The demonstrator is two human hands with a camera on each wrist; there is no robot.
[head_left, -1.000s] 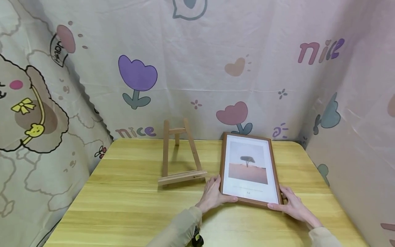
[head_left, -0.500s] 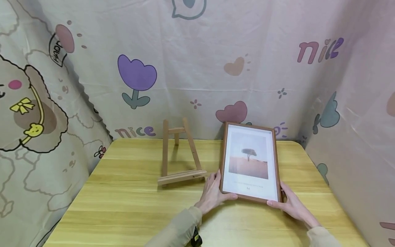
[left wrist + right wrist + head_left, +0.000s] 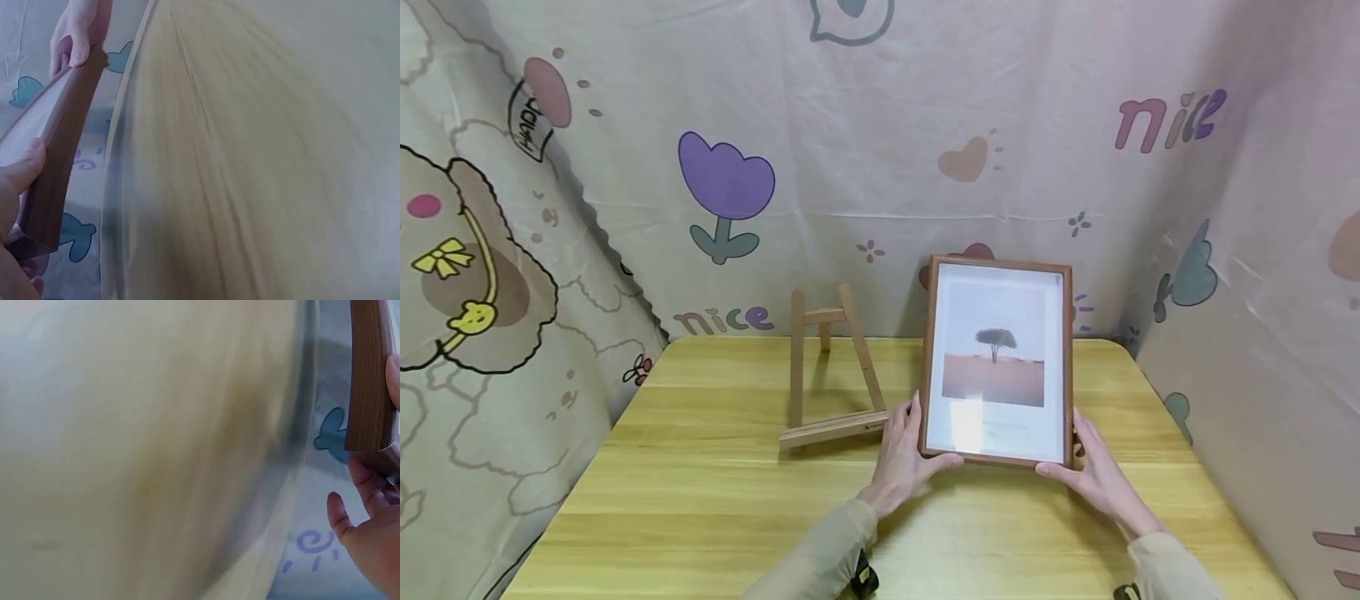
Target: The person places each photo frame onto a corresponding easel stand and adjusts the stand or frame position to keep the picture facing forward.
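Both hands hold a brown wooden picture frame (image 3: 992, 342) with a tree print behind its glossy front, tilted up to face the head camera. The left hand (image 3: 901, 462) grips its lower left corner, thumb on the front of the bottom edge and fingers along the side. At the lower right corner the right hand (image 3: 1097, 475) does the same, its other fingers partly hidden behind the frame. In the left wrist view the frame's bottom edge (image 3: 62, 137) shows above the table. A small wooden easel (image 3: 833, 429) stands just left of the frame, its ledge close to the left hand.
The wood-grain table (image 3: 700, 500) runs back to a cloth backdrop (image 3: 865, 125) printed with flowers, hearts and words. More printed cloth (image 3: 1285, 375) hangs along the right side and on the left.
The picture frame has tilted up from lying nearly flat on the table, and its top edge now stands higher against the backdrop. Both hands have moved up slightly with it. The easel stays put.
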